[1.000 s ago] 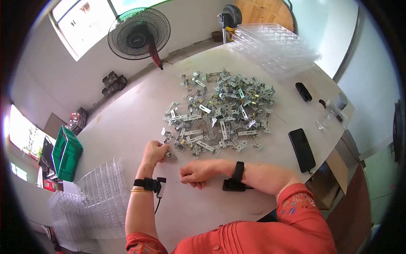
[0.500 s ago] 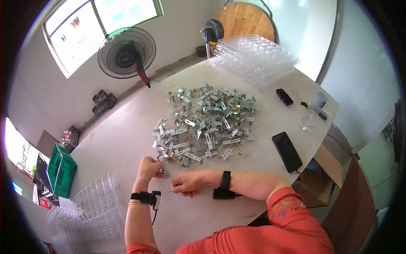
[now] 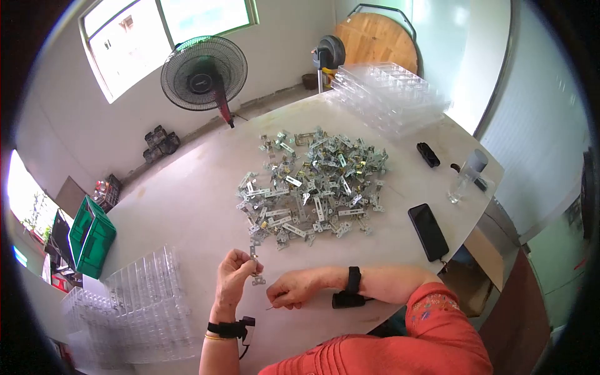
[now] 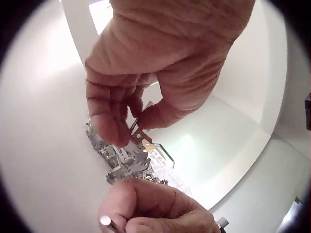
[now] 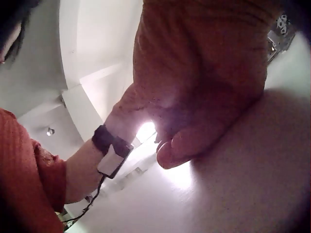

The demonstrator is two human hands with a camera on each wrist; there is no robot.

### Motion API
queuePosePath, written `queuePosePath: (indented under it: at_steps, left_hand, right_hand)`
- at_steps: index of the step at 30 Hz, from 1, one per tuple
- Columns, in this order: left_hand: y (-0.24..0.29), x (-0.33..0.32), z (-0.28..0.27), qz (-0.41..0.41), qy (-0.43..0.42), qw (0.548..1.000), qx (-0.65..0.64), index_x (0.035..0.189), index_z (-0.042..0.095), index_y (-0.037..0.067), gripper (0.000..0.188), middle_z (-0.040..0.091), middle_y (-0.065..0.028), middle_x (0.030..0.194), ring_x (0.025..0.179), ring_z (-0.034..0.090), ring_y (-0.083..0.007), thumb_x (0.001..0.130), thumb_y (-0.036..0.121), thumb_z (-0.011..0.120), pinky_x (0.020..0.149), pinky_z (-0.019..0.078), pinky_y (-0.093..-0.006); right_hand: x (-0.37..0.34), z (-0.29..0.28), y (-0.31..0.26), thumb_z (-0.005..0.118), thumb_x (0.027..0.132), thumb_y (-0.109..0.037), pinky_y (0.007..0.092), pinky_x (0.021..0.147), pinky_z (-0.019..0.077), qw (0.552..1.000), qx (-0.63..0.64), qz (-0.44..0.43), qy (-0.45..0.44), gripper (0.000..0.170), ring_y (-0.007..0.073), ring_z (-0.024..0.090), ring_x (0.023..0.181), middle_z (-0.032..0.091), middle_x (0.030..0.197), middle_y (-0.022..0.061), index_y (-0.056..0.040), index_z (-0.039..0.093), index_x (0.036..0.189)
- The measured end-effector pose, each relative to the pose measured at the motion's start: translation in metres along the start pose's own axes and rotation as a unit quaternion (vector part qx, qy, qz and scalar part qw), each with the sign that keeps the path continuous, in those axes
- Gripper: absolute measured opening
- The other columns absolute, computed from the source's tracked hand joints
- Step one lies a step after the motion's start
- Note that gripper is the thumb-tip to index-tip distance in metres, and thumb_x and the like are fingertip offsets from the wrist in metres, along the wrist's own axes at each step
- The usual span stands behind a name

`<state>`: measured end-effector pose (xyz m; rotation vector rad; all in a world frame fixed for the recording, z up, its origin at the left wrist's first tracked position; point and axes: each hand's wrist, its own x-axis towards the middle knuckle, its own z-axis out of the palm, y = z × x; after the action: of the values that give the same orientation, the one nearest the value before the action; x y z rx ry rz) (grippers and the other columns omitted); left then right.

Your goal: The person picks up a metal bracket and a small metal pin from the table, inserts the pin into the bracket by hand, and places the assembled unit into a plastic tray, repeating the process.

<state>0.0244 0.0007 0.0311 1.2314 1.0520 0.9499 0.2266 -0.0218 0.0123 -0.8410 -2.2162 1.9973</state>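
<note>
In the head view my left hand (image 3: pixel 232 276) pinches a flat metal bracket (image 3: pixel 259 280) with holes in it, raised in front of the heap. The fingers cover its middle; its ends show above and below them. Close by on the right, my right hand (image 3: pixel 294 289) holds a thin metal rod (image 3: pixel 270 308) between thumb and curled index finger. The rod's round, shiny tip (image 4: pixel 105 221) stands out in the left wrist view, its rear hidden in the hand. A heap of metal brackets (image 3: pixel 319 209) lies beyond both hands.
Clear plastic trays (image 3: pixel 144 300) lean at the left, and more stacked trays (image 3: pixel 387 94) sit at the back. A phone (image 3: pixel 428 232), a clear bottle (image 3: pixel 465 178) and a small black case (image 3: pixel 428 154) are on the right. A green crate (image 3: pixel 92 237) stands far left.
My left hand has come away from the heap's near edge towards me, and the bracket in it now shows lengthwise. The right hand keeps the rod. The head view has shifted.
</note>
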Motion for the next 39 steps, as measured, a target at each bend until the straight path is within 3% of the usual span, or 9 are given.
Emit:
queuePosePath:
  at_steps: [3, 5, 11, 18, 21, 23, 27, 31, 39]
  left_hand:
    - [-0.013, -0.002, 0.003, -0.049, -0.056, 0.985, -0.154, 0.095, 0.052, 0.003, 0.010, 0.069, -0.0119, 0.085, 0.080, 0.069, -0.0213, 0.091, 0.004, 0.062, 0.073, 0.0557, -0.0321]
    - [-0.024, 0.000, 0.002, -0.052, -0.061, 0.980, -0.181, 0.095, 0.052, 0.004, 0.010, 0.067, -0.0111, 0.085, 0.077, 0.068, -0.0225, 0.091, 0.004, 0.062, 0.072, 0.0568, -0.0351]
    - [-0.025, 0.000, 0.000, -0.048, -0.047, 0.968, -0.243, 0.104, 0.054, 0.003, 0.015, 0.059, -0.0068, 0.085, 0.068, 0.066, -0.0221, 0.090, 0.003, 0.060, 0.065, 0.0551, -0.0341]
    - [-0.029, 0.000, -0.009, -0.070, -0.013, 0.961, -0.268, 0.116, 0.055, -0.003, 0.034, 0.055, -0.0066, 0.089, 0.058, 0.056, -0.0184, 0.084, 0.002, 0.047, 0.058, 0.0483, -0.0309]
    - [-0.032, 0.002, -0.012, -0.050, -0.017, 0.951, -0.305, 0.115, 0.056, -0.004, 0.035, 0.053, -0.0060, 0.087, 0.058, 0.054, -0.0176, 0.083, 0.006, 0.045, 0.056, 0.0468, -0.0315]
    - [-0.032, 0.002, -0.013, -0.041, -0.015, 0.947, -0.319, 0.115, 0.056, -0.004, 0.035, 0.053, -0.0049, 0.084, 0.059, 0.054, -0.0175, 0.084, 0.007, 0.044, 0.056, 0.0463, -0.0317]
    - [-0.030, 0.002, -0.017, -0.036, -0.020, 0.941, -0.337, 0.111, 0.058, -0.003, 0.028, 0.053, -0.0032, 0.080, 0.059, 0.056, -0.0165, 0.095, 0.017, 0.046, 0.055, 0.0491, -0.0312]
    - [-0.033, 0.003, -0.013, -0.012, 0.006, 0.953, -0.302, 0.109, 0.058, 0.001, 0.031, 0.056, -0.0031, 0.082, 0.061, 0.061, -0.0152, 0.105, 0.030, 0.048, 0.055, 0.0520, -0.0290]
    - [-0.035, 0.004, -0.011, 0.004, 0.018, 0.959, -0.281, 0.105, 0.059, 0.004, 0.022, 0.063, -0.0058, 0.080, 0.058, 0.060, -0.0142, 0.104, 0.025, 0.053, 0.051, 0.0494, -0.0264]
  right_hand:
    - [0.007, 0.000, 0.011, 0.056, 0.097, -0.028, 0.0306, 0.058, 0.0489, 0.999, 0.018, -0.027, -0.018, 0.024, 0.0152, 0.060, 0.063, 0.063, 0.074, 0.0046, -0.0049, 0.063, 0.093]
    - [0.001, -0.002, 0.004, 0.057, 0.097, -0.029, 0.0309, 0.060, 0.0473, 0.993, -0.084, -0.086, -0.002, 0.025, 0.0143, 0.059, 0.066, 0.063, 0.074, 0.0039, -0.0051, 0.064, 0.093]
    - [0.004, 0.001, 0.018, 0.059, 0.097, -0.028, 0.0311, 0.061, 0.0465, 0.994, -0.008, -0.105, 0.030, 0.025, 0.0121, 0.058, 0.068, 0.062, 0.075, 0.0030, -0.0042, 0.064, 0.092]
    - [-0.003, -0.005, -0.003, 0.057, 0.102, -0.027, 0.0254, 0.060, 0.0471, 0.989, 0.149, 0.003, 0.000, 0.021, 0.0085, 0.057, 0.067, 0.058, 0.076, -0.0017, -0.0067, 0.062, 0.097]
    - [-0.004, -0.014, -0.019, 0.055, 0.104, -0.025, 0.0218, 0.061, 0.0457, 0.988, 0.148, -0.007, 0.032, 0.019, 0.0052, 0.055, 0.068, 0.056, 0.077, -0.0042, -0.0073, 0.061, 0.102]
    - [-0.003, -0.018, -0.023, 0.055, 0.103, -0.022, 0.0206, 0.055, 0.0429, 0.974, 0.145, -0.051, 0.165, 0.015, 0.0047, 0.053, 0.063, 0.054, 0.071, -0.0041, -0.0069, 0.060, 0.102]
    - [-0.001, -0.023, -0.031, 0.057, 0.103, -0.021, 0.0196, 0.050, 0.0395, 0.940, 0.176, -0.091, 0.279, 0.014, 0.0028, 0.047, 0.056, 0.049, 0.069, -0.0059, -0.0070, 0.058, 0.101]
    - [0.001, -0.023, -0.040, 0.057, 0.103, -0.020, 0.0193, 0.049, 0.0392, 0.923, 0.162, -0.115, 0.330, 0.013, 0.0023, 0.045, 0.055, 0.048, 0.068, -0.0063, -0.0072, 0.058, 0.102]
    - [0.020, -0.019, -0.039, 0.060, 0.101, -0.016, 0.0190, 0.050, 0.0392, 0.911, 0.125, -0.106, 0.379, 0.010, 0.0012, 0.047, 0.057, 0.052, 0.070, -0.0053, -0.0062, 0.058, 0.097]
